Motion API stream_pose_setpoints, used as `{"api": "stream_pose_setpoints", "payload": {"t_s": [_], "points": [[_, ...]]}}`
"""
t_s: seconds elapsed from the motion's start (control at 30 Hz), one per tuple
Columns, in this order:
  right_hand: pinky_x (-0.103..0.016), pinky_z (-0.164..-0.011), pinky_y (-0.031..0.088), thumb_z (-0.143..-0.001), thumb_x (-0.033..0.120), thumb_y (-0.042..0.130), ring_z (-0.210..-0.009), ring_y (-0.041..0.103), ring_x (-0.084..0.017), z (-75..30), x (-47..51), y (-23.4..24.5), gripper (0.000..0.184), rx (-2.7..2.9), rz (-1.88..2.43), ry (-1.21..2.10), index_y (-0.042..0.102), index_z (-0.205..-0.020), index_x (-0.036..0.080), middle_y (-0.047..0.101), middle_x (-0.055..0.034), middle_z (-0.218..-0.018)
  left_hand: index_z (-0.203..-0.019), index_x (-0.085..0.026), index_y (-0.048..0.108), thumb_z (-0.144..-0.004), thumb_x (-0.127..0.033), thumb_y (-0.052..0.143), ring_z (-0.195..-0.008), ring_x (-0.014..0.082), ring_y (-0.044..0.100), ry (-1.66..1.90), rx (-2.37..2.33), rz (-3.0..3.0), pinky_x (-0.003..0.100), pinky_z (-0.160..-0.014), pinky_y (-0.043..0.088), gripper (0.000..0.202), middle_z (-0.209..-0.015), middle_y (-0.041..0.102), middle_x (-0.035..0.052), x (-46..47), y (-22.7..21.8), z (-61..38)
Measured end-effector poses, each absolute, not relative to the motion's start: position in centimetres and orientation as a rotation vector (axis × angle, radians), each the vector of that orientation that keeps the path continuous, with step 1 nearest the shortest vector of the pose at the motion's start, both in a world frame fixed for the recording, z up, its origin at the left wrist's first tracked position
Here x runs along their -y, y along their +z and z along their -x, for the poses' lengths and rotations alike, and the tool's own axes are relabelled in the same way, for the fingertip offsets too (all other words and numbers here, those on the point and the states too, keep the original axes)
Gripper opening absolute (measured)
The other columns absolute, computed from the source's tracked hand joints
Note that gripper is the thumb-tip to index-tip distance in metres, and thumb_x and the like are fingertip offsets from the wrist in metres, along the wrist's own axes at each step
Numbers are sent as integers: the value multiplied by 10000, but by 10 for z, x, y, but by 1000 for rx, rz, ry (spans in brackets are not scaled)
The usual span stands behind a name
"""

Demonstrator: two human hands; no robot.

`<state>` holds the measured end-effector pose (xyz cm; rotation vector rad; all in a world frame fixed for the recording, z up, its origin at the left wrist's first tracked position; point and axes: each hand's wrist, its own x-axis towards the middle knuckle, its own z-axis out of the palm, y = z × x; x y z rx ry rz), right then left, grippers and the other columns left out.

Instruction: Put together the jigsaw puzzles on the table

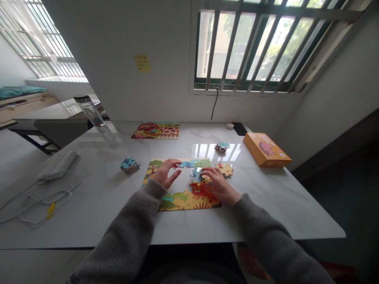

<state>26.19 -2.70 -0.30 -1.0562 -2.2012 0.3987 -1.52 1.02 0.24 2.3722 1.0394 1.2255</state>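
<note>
A partly assembled colourful jigsaw puzzle (183, 201) lies on the white marble table (266, 197) right in front of me. My left hand (166, 173) rests over the puzzle's left part, fingers stretched out, fingertips near a blue piece (186, 164) at the top edge. My right hand (217, 184) lies on the puzzle's right side, its fingers pressing on a blue and orange piece (197, 176). A loose yellow piece (225, 169) sits just right of the puzzle.
Two small stacks of pieces (129, 165) (222, 147) stand left and behind. A finished puzzle (156, 130), an orange box (266, 150), a phone (240, 128), a clear bottle (94, 114) and a white adapter with cable (56, 165) are on the table.
</note>
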Motion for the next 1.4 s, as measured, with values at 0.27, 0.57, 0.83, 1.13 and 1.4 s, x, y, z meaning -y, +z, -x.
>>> {"api": "stream_pose_setpoints", "payload": {"t_s": [0.27,0.57,0.83,1.13,1.4], "points": [[-482,-1060,396,-871,121,588,-1197,485,-278,-263,22,-9,326,2255,1100,371,635,-1164,258,577,-81,-1349,-1203,-186,640,-910,-262,533,-1199,276,585,851,-1146,-2719,472,-1064,450,321,-1285,658,109,-25,-30,19],[-459,-1025,420,-914,236,606,-1165,521,-277,-263,-17,-10,236,2265,1135,360,648,-1146,253,623,-78,-1265,-1310,-179,593,-937,-291,497,-1319,290,520,593,-1202,-2636,502,-1117,412,401,-1409,590,124,-23,-32,16],[-447,-1028,409,-902,220,622,-1135,528,-263,-262,-15,-12,204,2317,1197,338,653,-1099,258,635,-62,-1235,-1290,-178,597,-937,-302,517,-1285,298,542,619,-1203,-2633,507,-1100,418,383,-1366,619,128,-20,-33,12],[-495,-1043,358,-912,208,564,-1165,508,-277,-258,-10,-11,254,2392,1258,256,633,-1153,247,631,-75,-1261,-1283,-255,644,-949,-332,535,-1262,290,544,621,-1049,-2698,494,-1075,435,359,-1363,611,82,-11,-33,-3],[-498,-1041,361,-915,211,542,-1177,497,-287,-257,-9,-14,277,2403,1293,226,632,-1174,248,594,-88,-1307,-1261,-269,669,-930,-334,571,-1285,306,509,602,-1084,-2736,510,-1088,420,352,-1407,561,98,-9,-34,-4]]}}
